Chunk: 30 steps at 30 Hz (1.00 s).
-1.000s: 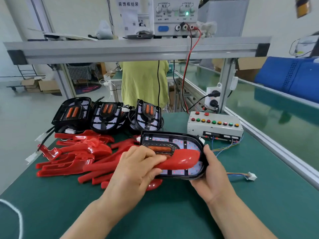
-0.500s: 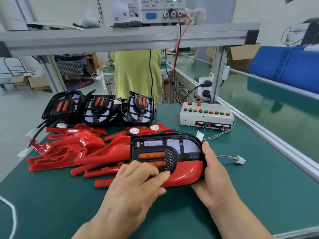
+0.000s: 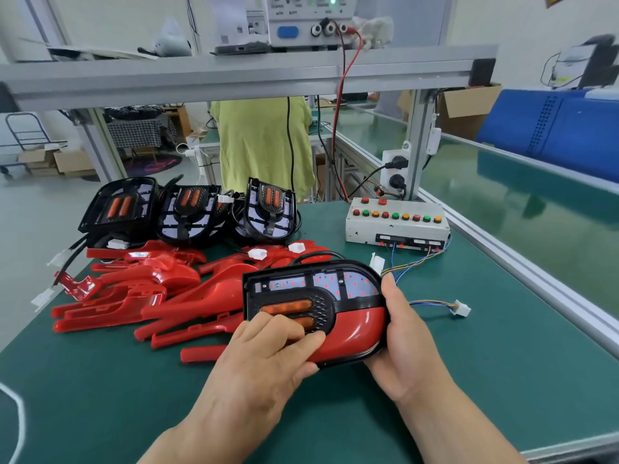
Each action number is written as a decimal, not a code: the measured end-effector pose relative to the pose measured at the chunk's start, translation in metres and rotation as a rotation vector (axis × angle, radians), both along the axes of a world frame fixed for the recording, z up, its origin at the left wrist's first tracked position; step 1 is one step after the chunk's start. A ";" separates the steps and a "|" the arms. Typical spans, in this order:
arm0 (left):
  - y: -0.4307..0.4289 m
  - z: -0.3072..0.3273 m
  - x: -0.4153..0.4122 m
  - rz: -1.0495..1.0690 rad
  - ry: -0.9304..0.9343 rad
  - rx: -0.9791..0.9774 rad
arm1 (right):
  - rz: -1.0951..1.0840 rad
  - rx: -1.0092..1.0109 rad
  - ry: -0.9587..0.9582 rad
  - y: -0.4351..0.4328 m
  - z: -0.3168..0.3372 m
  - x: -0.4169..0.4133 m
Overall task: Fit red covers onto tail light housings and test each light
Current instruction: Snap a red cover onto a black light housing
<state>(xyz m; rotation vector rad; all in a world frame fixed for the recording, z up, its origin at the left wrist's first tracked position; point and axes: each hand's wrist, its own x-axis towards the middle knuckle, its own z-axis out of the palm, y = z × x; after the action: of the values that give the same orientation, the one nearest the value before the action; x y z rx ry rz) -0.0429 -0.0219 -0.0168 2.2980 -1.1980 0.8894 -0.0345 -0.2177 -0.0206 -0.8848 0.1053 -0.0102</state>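
**Green-Mat Bench: Seating a Red Cover on a Housing**

Green matting [image 3: 469, 380] covers the bench, and the work lies on it near the front edge. The left hand [image 3: 268, 360] rests on the red cover [image 3: 355, 329], fingers bent over its inner edge and thumb tucked at the near rim, evidently to press the cover into its seat. The right hand [image 3: 402, 336] cups the rounded end of the tail light housing [image 3: 315, 286], thumb up along the end wall, bracing against that push.

The cover is glossy and fills the near half only. The far half shows a pale board with small red dots, and two orange lenses sit in a black mesh panel.

Loose covers [image 3: 140, 296] lie just to the left, with bare housings [image 3: 187, 212] propped behind them. The button test box [image 3: 397, 224] stands beyond. A white connector [image 3: 462, 309] lies unmated on the mat to the right.
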 end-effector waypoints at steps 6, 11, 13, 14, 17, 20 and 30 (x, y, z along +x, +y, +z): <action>-0.001 0.002 -0.002 -0.018 0.022 -0.012 | -0.012 -0.006 -0.002 0.001 -0.001 0.000; -0.005 -0.004 -0.006 0.030 -0.004 -0.018 | -0.028 0.011 0.013 0.002 0.000 0.000; -0.006 -0.006 -0.007 0.060 -0.020 -0.029 | -0.035 0.014 0.018 0.003 0.001 0.000; -0.007 -0.007 -0.008 0.077 -0.027 -0.034 | -0.040 0.011 0.020 0.003 0.001 0.000; -0.010 -0.010 -0.009 0.122 -0.043 -0.041 | -0.051 0.015 0.031 0.004 0.001 0.000; -0.011 -0.009 -0.011 0.170 -0.058 -0.030 | -0.031 0.018 0.035 0.004 0.001 0.000; -0.012 -0.011 -0.014 0.233 -0.063 -0.039 | 0.133 0.009 -0.190 0.001 0.003 -0.005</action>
<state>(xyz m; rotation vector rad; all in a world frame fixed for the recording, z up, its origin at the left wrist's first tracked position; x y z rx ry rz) -0.0570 -0.0334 -0.0275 2.4284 -0.9410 1.0640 -0.0393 -0.2170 -0.0173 -0.8757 -0.1305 0.0300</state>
